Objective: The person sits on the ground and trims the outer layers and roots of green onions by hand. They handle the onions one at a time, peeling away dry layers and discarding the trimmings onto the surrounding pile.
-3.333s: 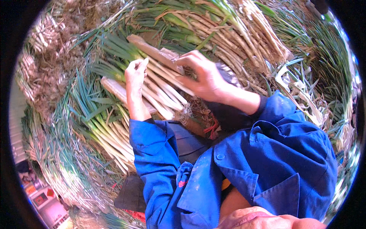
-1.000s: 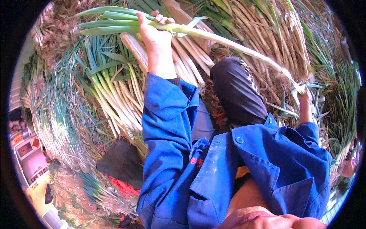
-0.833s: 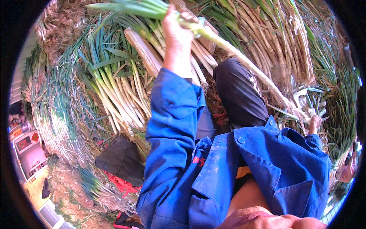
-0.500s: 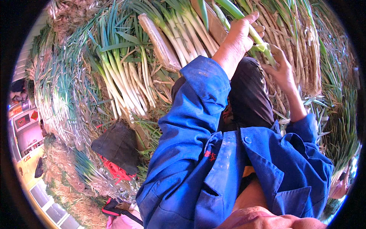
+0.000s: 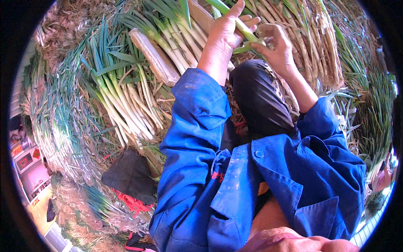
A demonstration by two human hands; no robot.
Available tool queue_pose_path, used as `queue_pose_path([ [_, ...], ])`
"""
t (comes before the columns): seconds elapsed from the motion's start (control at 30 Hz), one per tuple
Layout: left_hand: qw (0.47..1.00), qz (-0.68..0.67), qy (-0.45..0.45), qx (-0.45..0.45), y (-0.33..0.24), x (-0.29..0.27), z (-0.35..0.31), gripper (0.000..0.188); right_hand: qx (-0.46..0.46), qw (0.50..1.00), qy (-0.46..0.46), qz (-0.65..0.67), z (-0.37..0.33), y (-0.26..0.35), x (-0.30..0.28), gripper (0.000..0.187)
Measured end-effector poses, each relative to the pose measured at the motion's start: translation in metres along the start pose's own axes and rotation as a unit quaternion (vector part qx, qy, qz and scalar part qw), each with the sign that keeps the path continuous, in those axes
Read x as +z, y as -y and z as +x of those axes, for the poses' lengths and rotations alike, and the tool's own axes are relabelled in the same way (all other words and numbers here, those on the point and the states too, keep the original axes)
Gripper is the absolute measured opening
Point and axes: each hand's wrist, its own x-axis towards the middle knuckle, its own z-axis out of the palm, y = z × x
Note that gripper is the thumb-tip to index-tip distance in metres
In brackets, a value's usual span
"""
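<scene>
A green onion (image 5: 244, 30) slants across the top, its green part up and left, its lower end near my right hand. My left hand (image 5: 223, 31) is closed round its stalk, the thumb along the upper side and fingertips showing past it. At the lower end my right hand (image 5: 278, 48) pinches the onion, or a loose outer leaf there; its fingertips partly hide which. Beside my left wrist lies a row of trimmed green onions (image 5: 174, 46), with white stalks toward me.
A pale wrapped block (image 5: 153, 56) edges that row. Another bundle of peeled green onions (image 5: 121, 105) lies further left. Unpeeled brown-skinned onions (image 5: 302, 42) are heaped at the right. A dark cloth (image 5: 130, 176) lies on red material at the left. Loose leaves litter the ground.
Both hands and the onion appear further left and slightly higher in the view, which has itself shifted. My right hand has come closer to the left, and a leaf now bends sideways between them.
</scene>
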Motion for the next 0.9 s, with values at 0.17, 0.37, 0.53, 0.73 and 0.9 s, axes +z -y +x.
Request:
queue_pose_path([
  [0.17,1.000,0.015,0.005,0.002,-0.004,-0.005,0.004,0.064,-0.113,0.989,0.051,-0.075,0.002,0.003,0.002,0.029],
  [0.37,0.993,0.047,-0.013,0.105,-0.028,-0.005,-0.004,0.040,-0.197,0.956,0.194,-0.096,-0.010,0.008,-0.018,0.016],
  [0.53,0.980,0.031,0.011,0.197,-0.067,-0.013,-0.009,0.036,-0.151,0.885,0.390,-0.205,-0.065,-0.051,-0.082,0.016],
  [0.73,0.948,-0.018,-0.098,0.303,-0.114,-0.042,-0.022,0.043,-0.166,0.506,0.668,-0.520,-0.362,-0.258,-0.364,0.014],
  [0.9,0.936,0.017,-0.087,0.340,-0.104,-0.019,-0.055,0.041,0.268,0.699,0.446,-0.492,-0.231,-0.160,-0.270,0.029],
])
